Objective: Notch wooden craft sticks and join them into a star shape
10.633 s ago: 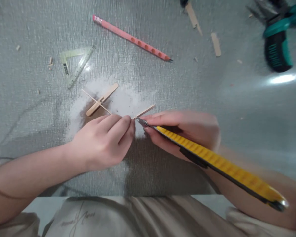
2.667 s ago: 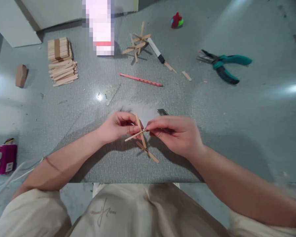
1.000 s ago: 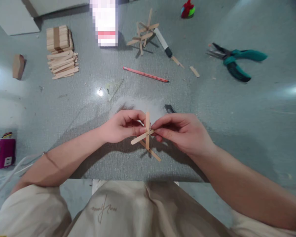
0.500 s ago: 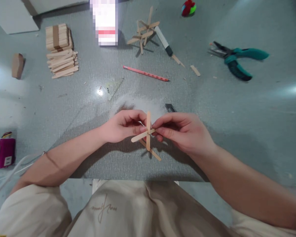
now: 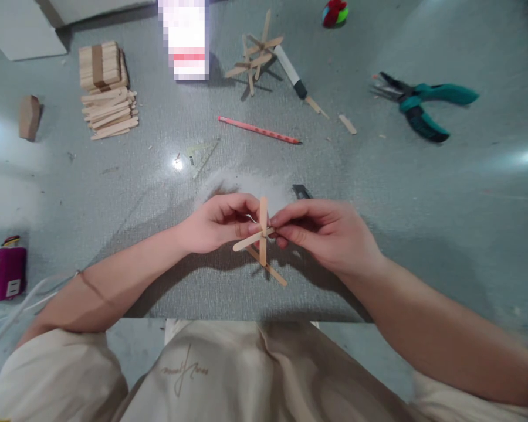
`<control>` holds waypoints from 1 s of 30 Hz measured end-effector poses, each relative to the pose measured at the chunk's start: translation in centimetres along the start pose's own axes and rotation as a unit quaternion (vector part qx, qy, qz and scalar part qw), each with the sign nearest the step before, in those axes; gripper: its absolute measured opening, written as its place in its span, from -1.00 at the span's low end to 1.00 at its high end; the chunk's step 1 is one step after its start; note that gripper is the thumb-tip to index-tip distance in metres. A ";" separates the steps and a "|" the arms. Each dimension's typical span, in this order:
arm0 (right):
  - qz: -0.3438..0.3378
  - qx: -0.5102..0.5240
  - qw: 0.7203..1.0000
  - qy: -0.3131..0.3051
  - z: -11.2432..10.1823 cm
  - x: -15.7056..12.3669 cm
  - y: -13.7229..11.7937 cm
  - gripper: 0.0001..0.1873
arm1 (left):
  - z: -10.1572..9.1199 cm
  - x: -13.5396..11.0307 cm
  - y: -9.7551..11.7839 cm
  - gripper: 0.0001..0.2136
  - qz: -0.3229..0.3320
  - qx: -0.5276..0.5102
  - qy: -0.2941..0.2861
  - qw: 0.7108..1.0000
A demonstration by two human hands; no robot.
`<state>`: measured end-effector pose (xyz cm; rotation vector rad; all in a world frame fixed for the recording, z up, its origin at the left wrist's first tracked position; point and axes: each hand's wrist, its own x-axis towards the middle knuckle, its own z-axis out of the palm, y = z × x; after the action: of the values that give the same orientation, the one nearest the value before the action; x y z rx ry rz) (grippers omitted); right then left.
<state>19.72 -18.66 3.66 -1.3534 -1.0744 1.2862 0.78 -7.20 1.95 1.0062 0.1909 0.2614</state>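
Left hand (image 5: 220,225), right hand (image 5: 323,234): fingertips pinched on crossed pale wooden craft sticks (image 5: 263,253), frame centre; grip unchanged, joint held steady.

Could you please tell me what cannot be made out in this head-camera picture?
Head view: how the craft sticks join, hidden between left hand and right hand.
The dark tool, mostly behind the right hand.
The container at top, pixelated.
The purple device, cut by the left edge.

Blurred-out container (image 5: 183,38); dark tool (image 5: 301,191) mostly behind right hand (image 5: 330,234)
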 end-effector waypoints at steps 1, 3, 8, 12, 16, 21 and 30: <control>-0.001 -0.004 1.000 -0.002 0.0 0.0 -0.1 -0.97 | 0.0 0.0 0.0 -0.86 0.001 0.005 0.004 1.000; 0.002 -0.006 1.000 -0.008 0.0 -0.1 -0.2 -0.96 | -0.1 0.0 0.1 -0.86 0.005 0.022 0.013 1.000; 0.008 0.016 1.000 -0.004 0.1 -0.1 -0.2 -0.96 | -0.1 -0.1 0.3 -0.81 0.012 0.054 0.016 0.998; 0.011 0.033 0.999 -0.008 0.1 0.0 -0.1 -0.96 | 0.0 0.0 0.2 -0.77 0.010 0.057 0.006 0.998; 0.015 0.035 0.999 -0.009 0.1 0.1 -0.2 -0.96 | -0.1 -0.1 0.1 -0.82 0.007 0.044 0.003 0.999; 0.013 0.013 1.000 -0.003 0.2 0.0 -0.5 -0.98 | -0.2 -0.1 0.0 -0.87 0.004 0.033 -0.004 0.999; -0.008 -0.021 1.000 -0.003 0.1 -0.3 -0.6 -0.97 | -0.2 -0.1 0.0 -0.89 0.010 0.038 -0.001 0.999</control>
<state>19.61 -18.88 4.34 -1.3705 -1.1209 1.2629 0.66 -7.06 1.89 1.0844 0.1900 0.2719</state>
